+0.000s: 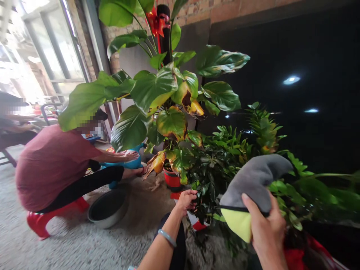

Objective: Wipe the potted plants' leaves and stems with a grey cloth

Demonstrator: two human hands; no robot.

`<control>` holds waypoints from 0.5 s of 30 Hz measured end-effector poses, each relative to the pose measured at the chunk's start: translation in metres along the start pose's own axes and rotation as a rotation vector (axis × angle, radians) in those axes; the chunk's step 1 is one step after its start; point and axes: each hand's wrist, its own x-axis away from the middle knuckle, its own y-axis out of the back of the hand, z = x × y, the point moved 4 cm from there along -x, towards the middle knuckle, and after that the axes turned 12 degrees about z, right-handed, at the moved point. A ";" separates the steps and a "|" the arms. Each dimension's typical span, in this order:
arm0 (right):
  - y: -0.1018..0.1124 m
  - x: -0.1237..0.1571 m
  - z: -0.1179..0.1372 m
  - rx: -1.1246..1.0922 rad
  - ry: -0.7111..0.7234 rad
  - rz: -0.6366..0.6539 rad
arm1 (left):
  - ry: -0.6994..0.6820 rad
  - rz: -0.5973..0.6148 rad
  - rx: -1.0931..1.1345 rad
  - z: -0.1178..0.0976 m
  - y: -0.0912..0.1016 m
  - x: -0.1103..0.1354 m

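Observation:
My right hand point(267, 228) grips a thick cleaning cloth point(253, 183), grey on one side and yellow-green on the other, which is folded over and held up in front of the plants. Beside a dark, small-leaved potted plant point(209, 176), my left hand point(186, 201) has its fingers curled together at the leaves; whatever they pinch is hidden. That plant's white and red pot point(198, 221) shows just below the hand. Behind it rises a tall big-leaved plant point(171, 123) with yellowed, browned lower leaves, in a red and black pot point(172, 179).
On the left a person point(56, 161) sits on a low red stool point(57, 217), arms stretched toward the big plant. A round grey basin point(107, 208) stands on the rough floor, near a blue container point(129, 157). More foliage point(312, 191) and a dark glossy panel point(281, 56) are at right.

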 end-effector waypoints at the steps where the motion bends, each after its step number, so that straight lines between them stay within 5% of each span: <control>1: -0.013 -0.003 -0.004 -0.035 -0.019 0.061 | -0.007 0.015 0.002 0.000 -0.002 0.001; 5: -0.057 0.026 -0.046 -0.031 -0.128 0.511 | -0.123 0.129 0.043 -0.004 -0.010 0.002; 8: -0.043 0.052 -0.063 -0.024 -0.069 0.583 | -0.178 0.237 0.049 -0.006 -0.014 0.002; 12: 0.001 0.030 -0.036 0.014 -0.063 0.262 | -0.059 0.187 -0.007 -0.002 -0.011 0.000; 15: -0.002 0.001 -0.015 -0.071 -0.098 0.063 | -0.039 0.139 -0.002 0.000 -0.010 -0.001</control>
